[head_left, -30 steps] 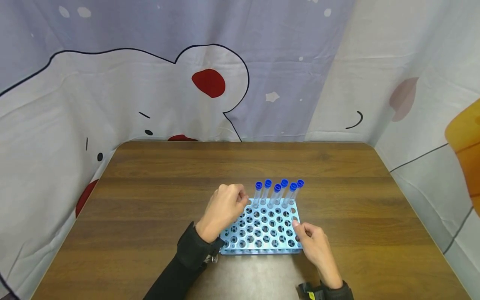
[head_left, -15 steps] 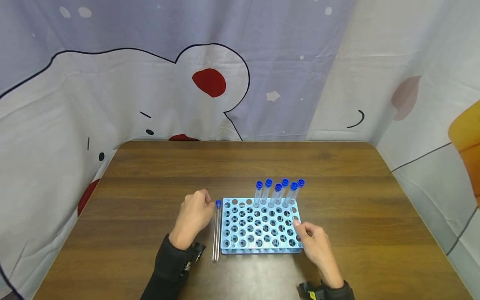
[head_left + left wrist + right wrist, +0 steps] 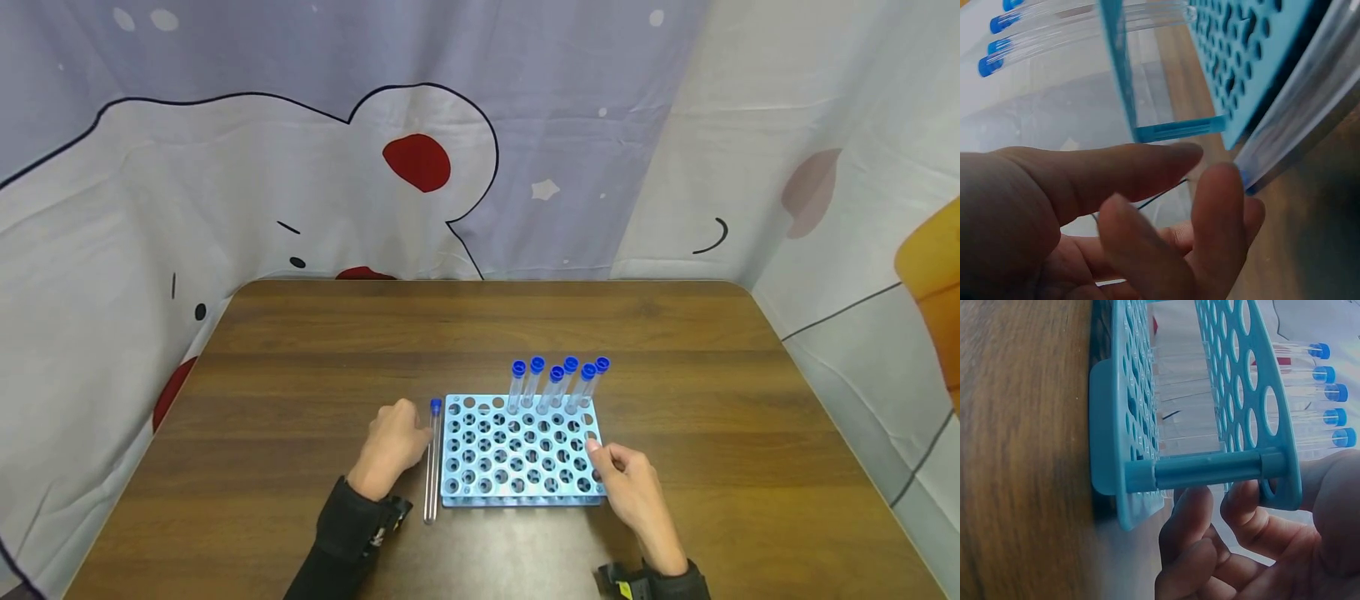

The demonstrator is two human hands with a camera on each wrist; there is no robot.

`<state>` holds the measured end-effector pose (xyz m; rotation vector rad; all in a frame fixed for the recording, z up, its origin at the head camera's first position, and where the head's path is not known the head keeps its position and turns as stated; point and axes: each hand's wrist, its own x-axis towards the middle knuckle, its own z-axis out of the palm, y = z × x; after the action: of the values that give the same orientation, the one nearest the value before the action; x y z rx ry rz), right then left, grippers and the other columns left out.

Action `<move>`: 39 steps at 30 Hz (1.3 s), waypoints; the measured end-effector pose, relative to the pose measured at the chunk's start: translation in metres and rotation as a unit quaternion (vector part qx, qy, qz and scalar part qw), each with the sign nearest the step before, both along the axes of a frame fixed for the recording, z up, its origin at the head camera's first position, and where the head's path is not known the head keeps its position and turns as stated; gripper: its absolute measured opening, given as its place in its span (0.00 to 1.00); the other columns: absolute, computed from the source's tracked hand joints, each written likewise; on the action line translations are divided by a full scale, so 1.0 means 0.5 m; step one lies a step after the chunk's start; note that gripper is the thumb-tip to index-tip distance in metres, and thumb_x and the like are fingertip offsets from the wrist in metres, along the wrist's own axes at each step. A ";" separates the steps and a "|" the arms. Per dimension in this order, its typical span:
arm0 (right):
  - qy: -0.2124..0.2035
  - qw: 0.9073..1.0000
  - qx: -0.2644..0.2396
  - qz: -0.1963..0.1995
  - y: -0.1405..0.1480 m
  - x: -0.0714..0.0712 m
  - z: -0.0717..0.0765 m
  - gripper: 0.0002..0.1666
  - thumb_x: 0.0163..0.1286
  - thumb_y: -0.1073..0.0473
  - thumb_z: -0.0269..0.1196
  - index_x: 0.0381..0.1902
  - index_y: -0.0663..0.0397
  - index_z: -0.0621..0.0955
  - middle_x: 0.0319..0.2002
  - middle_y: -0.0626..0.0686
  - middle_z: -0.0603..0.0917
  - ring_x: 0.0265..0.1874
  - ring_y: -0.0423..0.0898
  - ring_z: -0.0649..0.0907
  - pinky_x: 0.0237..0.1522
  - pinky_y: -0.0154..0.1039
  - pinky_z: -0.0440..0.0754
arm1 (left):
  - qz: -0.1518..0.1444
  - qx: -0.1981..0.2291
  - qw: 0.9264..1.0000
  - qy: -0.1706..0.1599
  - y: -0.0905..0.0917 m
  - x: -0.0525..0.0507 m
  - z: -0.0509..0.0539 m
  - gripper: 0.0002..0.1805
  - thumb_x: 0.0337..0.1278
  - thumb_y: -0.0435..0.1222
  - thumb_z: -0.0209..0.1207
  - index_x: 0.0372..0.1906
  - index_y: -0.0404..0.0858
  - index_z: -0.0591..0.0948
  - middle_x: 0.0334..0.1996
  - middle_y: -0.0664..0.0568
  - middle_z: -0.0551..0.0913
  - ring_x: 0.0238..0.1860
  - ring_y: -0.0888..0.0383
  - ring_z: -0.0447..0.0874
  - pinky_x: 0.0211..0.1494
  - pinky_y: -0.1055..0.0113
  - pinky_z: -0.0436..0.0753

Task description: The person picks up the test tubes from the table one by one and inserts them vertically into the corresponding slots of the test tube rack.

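A light-blue test tube rack (image 3: 522, 450) stands mid-table, with several clear, blue-capped test tubes (image 3: 551, 395) upright toward its back right. Along its left side lies a clear test tube (image 3: 432, 487), its blue cap pointing away; whether a second lies against it I cannot tell. My left hand (image 3: 392, 444) is just left of that tube, fingers loosely bent and thumb apart from them. In the left wrist view, the fingertips are near the cap end of the lying tube (image 3: 1307, 100), with nothing gripped. My right hand (image 3: 633, 492) pinches the rack's right edge between thumb and fingers.
The brown wooden table (image 3: 315, 333) spreads around the rack on all sides. Behind it and to both sides hangs a patterned cloth (image 3: 225, 183). Dark cuffs with wrist cameras sit on both arms.
My left hand has come from above the rack's back left corner to the table beside the rack, then slightly nearer to me. The lying tube came into view. My right hand has stayed put.
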<state>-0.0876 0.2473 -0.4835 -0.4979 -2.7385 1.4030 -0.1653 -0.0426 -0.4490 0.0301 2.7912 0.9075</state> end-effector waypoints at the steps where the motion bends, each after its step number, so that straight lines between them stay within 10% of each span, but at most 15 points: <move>1: 0.001 1.000 0.001 0.000 0.000 0.000 0.000 0.28 0.67 0.43 0.54 0.19 0.62 0.75 0.16 0.48 0.71 0.19 0.42 0.69 0.20 0.35 0.65 | 0.001 -0.001 1.000 -0.002 0.001 -0.001 -0.004 0.20 0.51 0.35 0.59 0.11 0.41 0.63 0.12 0.55 0.61 0.14 0.58 0.63 0.17 0.69 0.62; 24: 0.015 1.000 0.004 -0.001 -0.001 -0.002 -0.001 0.28 0.66 0.45 0.55 0.16 0.62 0.74 0.21 0.53 0.78 0.19 0.42 0.70 0.21 0.35 0.65 | -0.017 -0.019 1.000 0.013 0.016 -0.012 -0.053 0.24 0.50 0.34 0.60 0.10 0.44 0.60 0.10 0.58 0.56 0.12 0.62 0.56 0.16 0.69 0.57; 39: 0.011 1.000 -0.002 -0.008 0.000 -0.002 -0.003 0.27 0.66 0.45 0.55 0.16 0.60 0.75 0.17 0.50 0.74 0.19 0.43 0.69 0.21 0.35 0.65 | -0.006 0.008 0.999 0.037 0.005 -0.020 -0.023 0.22 0.48 0.35 0.58 0.07 0.44 0.61 0.07 0.58 0.57 0.10 0.63 0.56 0.13 0.71 0.56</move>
<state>-0.0885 0.2473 -0.4850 -0.5009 -2.7085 1.4028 -0.1755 -0.0400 -0.4605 0.0843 2.8476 0.9439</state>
